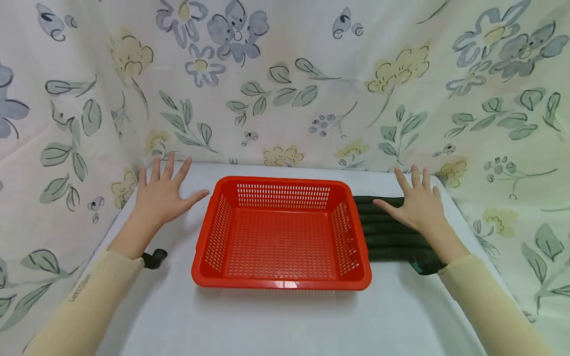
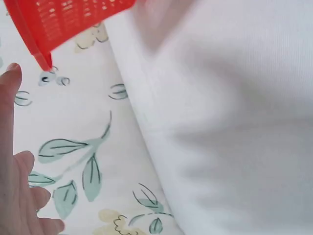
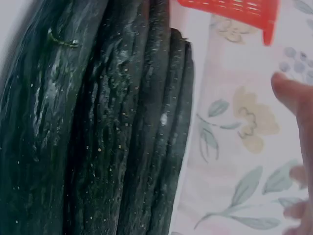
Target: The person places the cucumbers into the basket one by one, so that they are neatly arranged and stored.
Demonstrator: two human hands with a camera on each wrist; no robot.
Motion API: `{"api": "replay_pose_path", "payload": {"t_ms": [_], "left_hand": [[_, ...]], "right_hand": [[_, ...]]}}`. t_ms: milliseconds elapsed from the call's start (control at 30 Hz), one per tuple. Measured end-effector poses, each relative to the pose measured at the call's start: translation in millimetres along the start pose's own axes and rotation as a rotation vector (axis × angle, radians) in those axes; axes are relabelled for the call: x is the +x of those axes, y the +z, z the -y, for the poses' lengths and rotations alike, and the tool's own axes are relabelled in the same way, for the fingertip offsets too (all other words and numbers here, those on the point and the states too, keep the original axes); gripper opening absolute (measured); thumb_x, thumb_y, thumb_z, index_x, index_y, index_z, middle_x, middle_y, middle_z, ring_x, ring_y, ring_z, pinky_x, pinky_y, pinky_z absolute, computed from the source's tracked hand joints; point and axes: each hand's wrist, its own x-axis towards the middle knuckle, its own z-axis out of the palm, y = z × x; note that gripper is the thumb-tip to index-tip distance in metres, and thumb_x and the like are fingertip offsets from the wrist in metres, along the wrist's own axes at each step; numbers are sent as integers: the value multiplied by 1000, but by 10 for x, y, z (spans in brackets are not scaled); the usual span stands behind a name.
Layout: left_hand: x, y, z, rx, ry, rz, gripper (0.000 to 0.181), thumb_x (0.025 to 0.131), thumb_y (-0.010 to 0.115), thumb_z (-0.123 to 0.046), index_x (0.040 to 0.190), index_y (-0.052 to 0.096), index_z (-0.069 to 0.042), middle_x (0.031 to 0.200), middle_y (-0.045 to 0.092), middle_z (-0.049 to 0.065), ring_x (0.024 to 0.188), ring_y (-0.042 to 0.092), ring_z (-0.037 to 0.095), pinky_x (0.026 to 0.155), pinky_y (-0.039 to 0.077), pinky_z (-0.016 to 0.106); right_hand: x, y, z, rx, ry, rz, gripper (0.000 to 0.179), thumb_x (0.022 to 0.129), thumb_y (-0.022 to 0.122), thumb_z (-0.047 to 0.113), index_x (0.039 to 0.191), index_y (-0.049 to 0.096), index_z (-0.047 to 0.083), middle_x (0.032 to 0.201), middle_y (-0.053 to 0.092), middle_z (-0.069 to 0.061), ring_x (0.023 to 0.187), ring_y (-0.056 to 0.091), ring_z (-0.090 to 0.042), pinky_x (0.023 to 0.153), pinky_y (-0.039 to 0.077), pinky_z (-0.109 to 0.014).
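A red plastic basket (image 1: 280, 284) with slotted walls sits in the middle of the white table, its perforated bottom showing. To its right several dark green cucumbers (image 1: 383, 232) lie side by side, and their bumpy skins fill much of the right wrist view (image 3: 107, 122). My left hand (image 1: 161, 195) hovers left of the basket with fingers spread, touching nothing. Above the far part of the cucumbers my right hand (image 1: 420, 205) is held with fingers spread, hiding some of them; it holds nothing.
White cloth (image 1: 276, 326) covers the table. A floral curtain (image 1: 285, 99) hangs behind it and along both sides, close to the table's edges. Black wrist straps (image 1: 155, 258) show at the cream sleeves (image 1: 89, 306).
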Motion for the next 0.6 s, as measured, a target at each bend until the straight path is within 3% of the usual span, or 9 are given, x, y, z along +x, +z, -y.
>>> {"api": "replay_pose_path", "payload": {"t_ms": [100, 167, 433, 600], "left_hand": [[-114, -4, -48, -50, -9, -22, 103, 96, 46, -80, 172, 10, -20, 176, 4, 26, 155, 11, 61, 120, 6, 80], [-212, -9, -82, -95, -18, -31, 102, 98, 46, -78, 172, 8, -19, 176, 5, 25, 153, 15, 63, 118, 12, 81], [-668, 20, -167, -308, -70, -68, 95, 102, 53, -66, 172, 11, -18, 174, 16, 26, 150, 28, 61, 114, 26, 80], [-896, 77, -220, -413, -87, -115, 88, 104, 59, -56, 172, 16, -19, 174, 23, 20, 149, 35, 56, 109, 32, 80]], "right_hand": [[-106, -27, -24, 52, -25, -41, 107, 93, 62, 74, 170, 23, 11, 171, 15, -34, 155, 15, -60, 100, 40, -82], [-203, -38, -50, 95, -29, -82, 103, 92, 67, 69, 168, 29, 9, 170, 22, -32, 152, 25, -58, 94, 45, -80], [-593, 20, -228, 251, -22, -309, 88, 88, 83, 47, 158, 48, 5, 149, 55, -31, 129, 54, -53, 95, 45, -76], [-804, 152, -304, 347, -4, -357, 77, 87, 87, 33, 151, 56, 3, 132, 66, -28, 113, 61, -46, 86, 45, -69]]}}
